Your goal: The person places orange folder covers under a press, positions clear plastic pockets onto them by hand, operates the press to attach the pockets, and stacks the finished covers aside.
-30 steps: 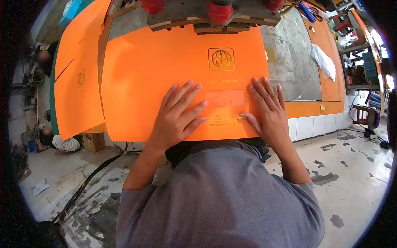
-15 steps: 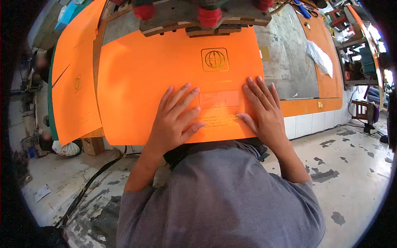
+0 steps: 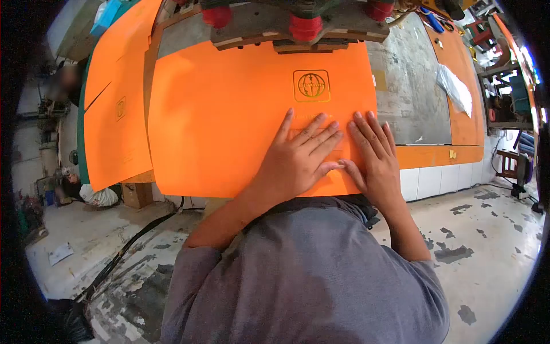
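Observation:
A large orange sheet [image 3: 212, 120] with a gold globe emblem [image 3: 311, 86] lies before me, its far edge under the machine head. Flat on its printed lower part rests my left hand [image 3: 301, 155], fingers spread, covering most of the small lettering and the rectangular window. My right hand [image 3: 375, 152] also lies flat, along the sheet's right edge, fingers stretched out. The two thumbs meet or nearly meet near the sheet's front edge. Neither hand grips anything.
Overhead at the far side hangs a dark machine head [image 3: 303, 28] with red parts. More printed orange sheets [image 3: 117, 132] lie at the left. A grey metal plate [image 3: 407, 97] and a clear plastic bag [image 3: 454, 92] are at the right. A black cable [image 3: 137, 238] crosses the floor.
My left hand has slid right across the sheet, over the window and lettering, close to my right hand. My right hand stays at the right edge. The whole view has shifted slightly.

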### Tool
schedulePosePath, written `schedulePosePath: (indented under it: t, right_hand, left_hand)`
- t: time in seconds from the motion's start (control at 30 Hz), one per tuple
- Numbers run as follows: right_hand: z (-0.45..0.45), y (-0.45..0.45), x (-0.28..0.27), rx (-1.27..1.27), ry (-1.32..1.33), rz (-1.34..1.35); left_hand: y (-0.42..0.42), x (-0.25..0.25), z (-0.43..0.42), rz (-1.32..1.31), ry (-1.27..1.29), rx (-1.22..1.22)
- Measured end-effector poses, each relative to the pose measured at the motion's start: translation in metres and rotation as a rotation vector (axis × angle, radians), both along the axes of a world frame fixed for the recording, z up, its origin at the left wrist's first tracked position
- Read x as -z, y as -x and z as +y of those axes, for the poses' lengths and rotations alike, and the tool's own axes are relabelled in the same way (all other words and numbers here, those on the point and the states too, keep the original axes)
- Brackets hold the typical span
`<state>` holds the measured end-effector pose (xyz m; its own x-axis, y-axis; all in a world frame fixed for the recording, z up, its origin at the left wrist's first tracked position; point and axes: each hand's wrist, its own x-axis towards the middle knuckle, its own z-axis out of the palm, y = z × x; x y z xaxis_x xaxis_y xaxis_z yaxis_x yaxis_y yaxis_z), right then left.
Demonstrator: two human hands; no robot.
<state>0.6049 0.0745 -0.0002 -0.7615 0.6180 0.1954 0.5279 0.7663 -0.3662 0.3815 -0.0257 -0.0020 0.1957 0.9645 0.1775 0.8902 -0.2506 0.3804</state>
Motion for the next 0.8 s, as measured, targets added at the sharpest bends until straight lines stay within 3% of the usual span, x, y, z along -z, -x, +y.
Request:
schedulePosePath:
  t: [0.23, 0.57, 0.63, 0.7, 0.8]
  right_hand:
    - [0.000, -0.003, 0.004, 0.002, 0.002, -0.001]
    - [-0.001, -0.001, 0.003, 0.005, -0.025, 0.003]
    - [-0.001, 0.000, 0.003, 0.005, -0.030, -0.005]
    - [-0.002, 0.000, 0.004, 0.013, -0.029, -0.001]
    - [-0.002, 0.000, 0.003, 0.010, -0.027, 0.002]
  left_hand:
    - [0.044, -0.009, -0.043, 0.080, -0.073, -0.031]
    - [0.056, -0.017, -0.058, -0.031, -0.144, -0.085]
    - [0.045, -0.035, -0.049, -0.209, -0.246, -0.100]
    - [0.029, -0.066, -0.043, -0.608, -0.211, -0.039]
    - [0.018, -0.095, -0.052, -0.955, 0.016, 0.222]
